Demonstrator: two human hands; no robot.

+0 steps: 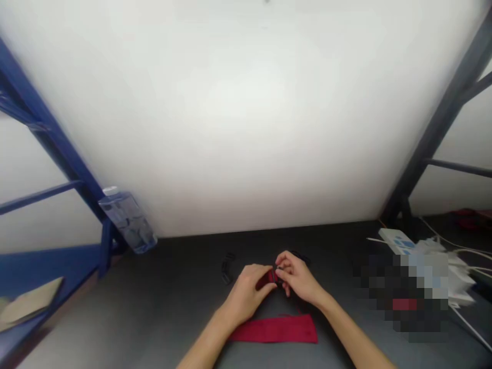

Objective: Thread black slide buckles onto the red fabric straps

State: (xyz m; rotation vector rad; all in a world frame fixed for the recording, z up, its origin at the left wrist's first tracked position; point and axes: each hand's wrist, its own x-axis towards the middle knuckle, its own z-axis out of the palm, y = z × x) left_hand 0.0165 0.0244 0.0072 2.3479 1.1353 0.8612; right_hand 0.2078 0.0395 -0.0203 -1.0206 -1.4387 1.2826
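1. At far left, a blue metal frame [49, 138] stands beside the grey counter [115, 318]. A beige card [28, 302] rests low against the frame, and a clear plastic box [128, 223] sits at its foot.
2. Left of the hands, small black plastic buckles [226, 269] lie on the counter, well apart from both hands.
3. Near the lower middle of the frame, the left hand [246, 294] has its grip pressed together on a narrow red fabric strap [267, 280].
4. Just beside it, the right hand [298, 279] has its grip pinched on a small black fitting [279, 269] at the strap's end. The fingers hide most of the fitting, so its exact shape cannot be told. Keeping both pinches this close should hold such a small piece steady and stop the fabric slipping.
5. Below the hands, a wider red fabric band [273, 329] lies flat on the counter.
6. At right, a white power strip [395, 241] and white cables [461, 251] lie beyond a pixelated patch [400, 292] that hides what is there.
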